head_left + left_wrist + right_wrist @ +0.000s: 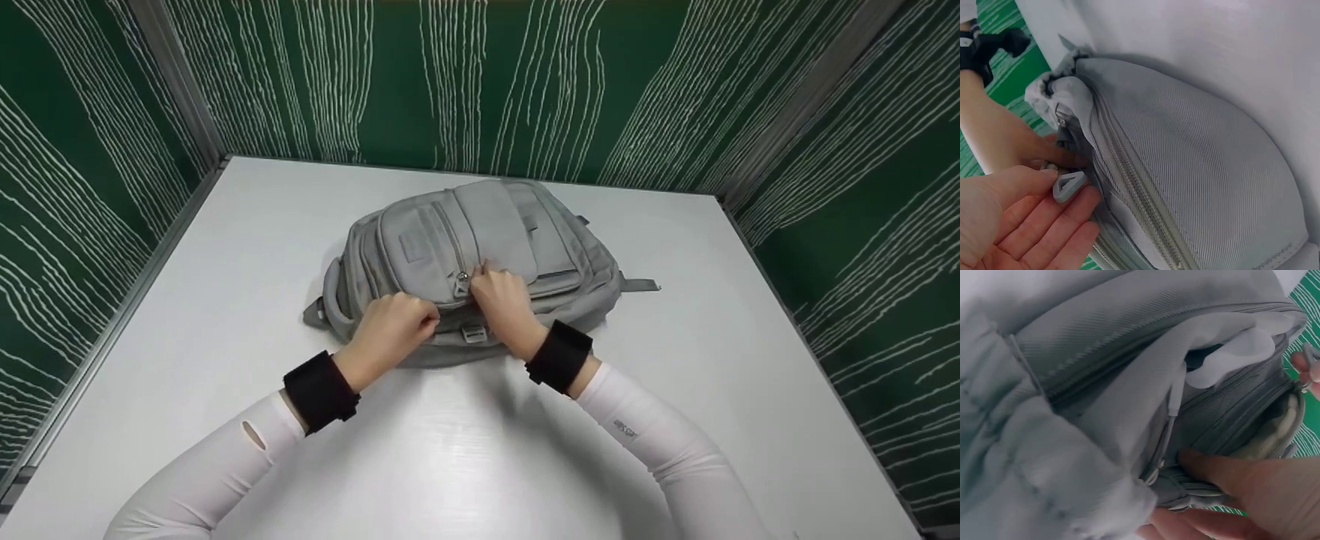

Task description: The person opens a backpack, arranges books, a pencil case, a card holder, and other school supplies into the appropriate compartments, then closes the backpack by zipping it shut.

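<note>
A grey backpack [420,247] lies on the table, its front pockets facing up. At its near edge, my left hand [397,322] pinches a triangular zipper pull [1069,187] between thumb and fingers. Just to the right, my right hand [506,304] grips the fabric edge of the bag. In the right wrist view its thumb [1213,467] presses on the dark grey fabric, with the fingers curled beneath. Beside that thumb, a zipped pocket [1280,430] gapes and shows a beige lining. Another zipper pull [463,279] sits on the front pocket near the right fingertips.
The white table [450,450] carries the bag near its far side. A strap end [640,285] sticks out to the right, and a buckle [473,334] hangs at the near edge. Green panels [517,90] with white streaks rise behind and at both sides.
</note>
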Demonstrator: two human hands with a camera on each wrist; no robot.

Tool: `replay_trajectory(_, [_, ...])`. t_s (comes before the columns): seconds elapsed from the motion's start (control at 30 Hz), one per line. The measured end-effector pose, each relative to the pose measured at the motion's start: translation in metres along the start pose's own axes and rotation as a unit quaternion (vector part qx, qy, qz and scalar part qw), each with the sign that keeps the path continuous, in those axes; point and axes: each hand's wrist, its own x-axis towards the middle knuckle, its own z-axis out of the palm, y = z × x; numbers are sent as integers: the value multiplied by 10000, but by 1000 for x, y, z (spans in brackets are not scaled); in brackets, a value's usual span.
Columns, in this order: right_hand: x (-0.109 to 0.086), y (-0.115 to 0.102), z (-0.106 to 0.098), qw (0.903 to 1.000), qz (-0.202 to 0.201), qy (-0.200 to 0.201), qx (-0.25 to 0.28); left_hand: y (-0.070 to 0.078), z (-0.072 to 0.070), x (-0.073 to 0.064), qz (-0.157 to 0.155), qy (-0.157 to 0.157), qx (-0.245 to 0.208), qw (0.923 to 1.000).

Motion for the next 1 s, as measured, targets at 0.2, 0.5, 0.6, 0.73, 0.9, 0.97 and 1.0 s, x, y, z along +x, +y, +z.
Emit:
replay_trajectory(0.2, [-10,32,-7,9939,-668,-327,819,-5,1,-2,-55,-48,-65,10000])
replay_trajectory(0.5, [-34,145,3,9626,-1098,-1710,1790,-6,-1,-2,-73,-73,-146,9998])
replay_trajectory(0.6, [-42,174,13,9615,-952,-1914,1725,-5,-2,-2,-114,-108,-141,9998])
replay_trajectory(0.73, [-50,187,30,9681,-856,-1728,1601,-5,-2,-2,-134,-148,-136,9997])
replay_trajectory(0.9, [-57,178,44,9797,-918,-1040,1445,-5,-2,-1,-129,-233,-183,9995])
replay_trajectory(0.97, [-60,172,43,9839,-955,-750,1308,-7,-2,0,-142,-214,-173,9995])
replay_trajectory(1.0, [-62,169,42,9855,-978,-628,1236,-8,-2,0,-156,-185,-141,9996])
